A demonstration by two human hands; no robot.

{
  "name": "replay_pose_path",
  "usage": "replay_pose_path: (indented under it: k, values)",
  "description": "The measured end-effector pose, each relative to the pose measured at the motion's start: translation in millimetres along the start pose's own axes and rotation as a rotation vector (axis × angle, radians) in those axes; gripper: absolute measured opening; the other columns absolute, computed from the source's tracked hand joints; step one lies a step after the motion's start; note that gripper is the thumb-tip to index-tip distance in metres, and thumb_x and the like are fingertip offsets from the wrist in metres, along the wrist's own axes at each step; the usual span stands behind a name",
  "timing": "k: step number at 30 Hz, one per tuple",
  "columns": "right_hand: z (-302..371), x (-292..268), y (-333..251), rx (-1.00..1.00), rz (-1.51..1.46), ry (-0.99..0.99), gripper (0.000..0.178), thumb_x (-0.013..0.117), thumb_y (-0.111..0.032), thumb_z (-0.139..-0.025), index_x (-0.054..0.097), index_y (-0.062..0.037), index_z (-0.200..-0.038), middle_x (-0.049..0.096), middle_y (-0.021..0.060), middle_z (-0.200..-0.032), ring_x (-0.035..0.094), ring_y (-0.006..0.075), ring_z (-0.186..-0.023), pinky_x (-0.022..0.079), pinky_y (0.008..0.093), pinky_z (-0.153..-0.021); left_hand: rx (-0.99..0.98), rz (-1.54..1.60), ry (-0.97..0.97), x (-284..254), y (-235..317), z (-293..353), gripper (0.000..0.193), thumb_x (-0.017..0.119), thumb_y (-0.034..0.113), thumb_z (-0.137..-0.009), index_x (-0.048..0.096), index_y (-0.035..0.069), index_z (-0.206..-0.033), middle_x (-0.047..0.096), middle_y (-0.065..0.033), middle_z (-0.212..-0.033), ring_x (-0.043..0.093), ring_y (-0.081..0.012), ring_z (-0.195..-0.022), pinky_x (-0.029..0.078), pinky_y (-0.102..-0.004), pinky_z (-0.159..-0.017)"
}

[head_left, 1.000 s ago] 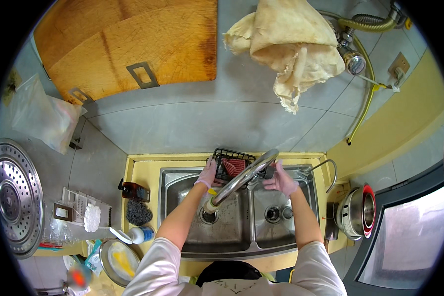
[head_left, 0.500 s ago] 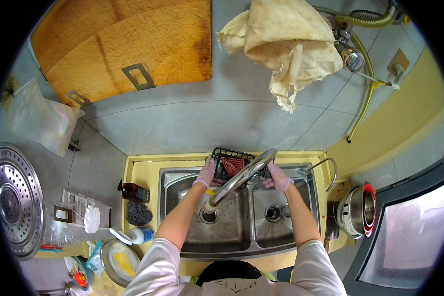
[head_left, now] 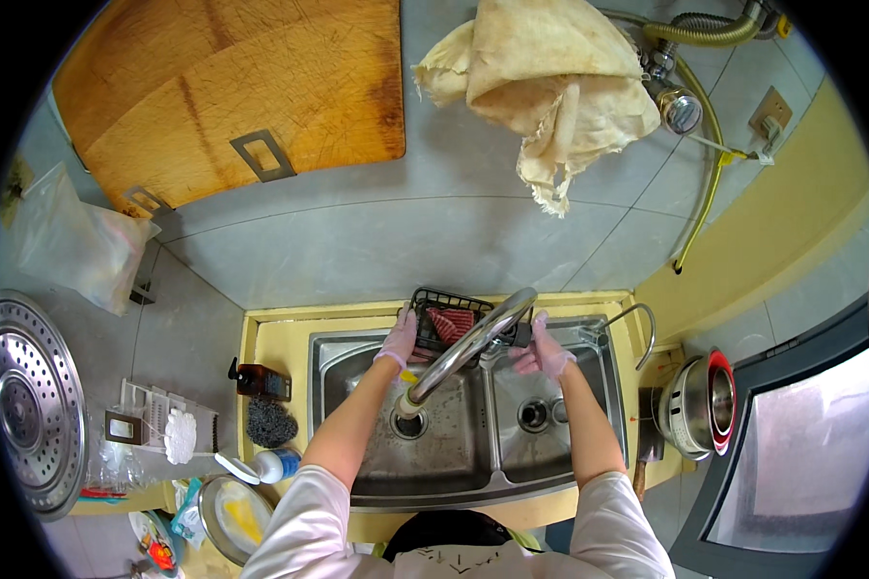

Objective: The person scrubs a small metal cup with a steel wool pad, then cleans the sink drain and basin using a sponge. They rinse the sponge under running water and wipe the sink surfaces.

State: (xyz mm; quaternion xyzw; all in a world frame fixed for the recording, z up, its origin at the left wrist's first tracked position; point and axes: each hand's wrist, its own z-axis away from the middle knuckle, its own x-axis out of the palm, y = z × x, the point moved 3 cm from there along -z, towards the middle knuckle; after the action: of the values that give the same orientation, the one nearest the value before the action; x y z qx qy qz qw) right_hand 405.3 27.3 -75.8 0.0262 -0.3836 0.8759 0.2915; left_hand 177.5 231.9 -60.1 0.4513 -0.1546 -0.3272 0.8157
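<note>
A black wire basket (head_left: 436,302) with a red-and-white striped cloth (head_left: 451,324) in it sits at the back of the steel double sink (head_left: 463,463). My left hand (head_left: 398,340), in a thin pinkish glove, grips the basket's left side. My right hand (head_left: 548,353), gloved the same way, is beside the dark right end of the basket, thumb raised and fingers apart, with nothing held. The curved chrome faucet (head_left: 473,343) crosses in front of the basket and hides part of it. Something small and yellow (head_left: 408,375) shows near the faucet's spout.
Left of the sink stand a brown pump bottle (head_left: 262,380), a dark scouring pad (head_left: 271,422) and a white-and-blue bottle (head_left: 272,464). Stacked metal bowls (head_left: 687,400) are at the right. A cutting board (head_left: 241,87) and a cream cloth (head_left: 550,77) hang on the back wall.
My right hand's thumb and fingers have spread and come slightly away from the basket's dark right end. My left hand stays at the left side. The whole view has shifted slightly.
</note>
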Motion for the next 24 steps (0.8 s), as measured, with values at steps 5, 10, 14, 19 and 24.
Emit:
replay_pose_path:
  k: [5,10,14,19,24]
  values:
    - [-36,-17,20,-0.361,0.274,-0.013,0.077,0.041,-0.067,-0.088,0.027,-0.0142,-0.142,0.047,0.0125,-0.131,0.062,0.0215,-0.090,0.054,0.0346,-0.074,0.175,-0.237,-0.009,-17,-39,-40,0.046,0.034,0.022,-0.098,0.027,0.005,-0.140,0.023,-0.0132,-0.151,0.066,-0.0275,-0.081,0.057,-0.0383,-0.057]
    - [13,18,-6,-0.386,-0.042,0.214,0.063,0.043,-0.059,-0.092,0.039,-0.0131,-0.134,0.058,0.0107,-0.115,0.063,0.0168,-0.077,0.055,0.0331,-0.065,0.047,-0.097,-0.002,-8,-32,-30,0.055,0.032,0.039,-0.098,0.017,0.020,-0.148,0.050,-0.0143,-0.127,0.067,-0.0270,-0.069,0.058,-0.0380,-0.055]
    - [-9,12,-2,-0.127,-0.023,0.194,0.050,0.056,-0.042,-0.091,0.044,-0.0149,-0.131,0.060,0.0078,-0.108,0.063,0.0131,-0.074,0.053,0.0260,-0.063,-0.001,-0.004,0.001,-10,-28,-25,0.058,0.033,0.044,-0.098,0.014,0.026,-0.149,0.057,-0.0123,-0.119,0.068,-0.0271,-0.065,0.058,-0.0389,-0.057]
    - [-1,-19,14,-0.512,0.099,0.125,0.046,0.064,-0.009,-0.083,0.047,-0.0101,-0.126,0.057,0.0064,-0.109,0.062,0.0158,-0.082,0.053,0.0265,-0.071,-0.017,0.018,0.001,-8,-29,-29,0.057,0.032,0.045,-0.098,0.016,0.026,-0.149,0.057,-0.0132,-0.120,0.068,-0.0271,-0.069,0.059,-0.0398,-0.059]
    - [0,-29,26,-0.678,-0.455,-0.074,0.047,0.059,-0.001,-0.082,0.046,-0.0098,-0.126,0.057,0.0060,-0.109,0.061,0.0168,-0.099,0.054,0.0327,-0.082,0.322,-0.359,0.144,-34,-70,-84,0.056,0.032,0.045,-0.098,0.019,0.024,-0.148,0.054,-0.0132,-0.127,0.068,-0.0280,-0.086,0.059,-0.0405,-0.059]
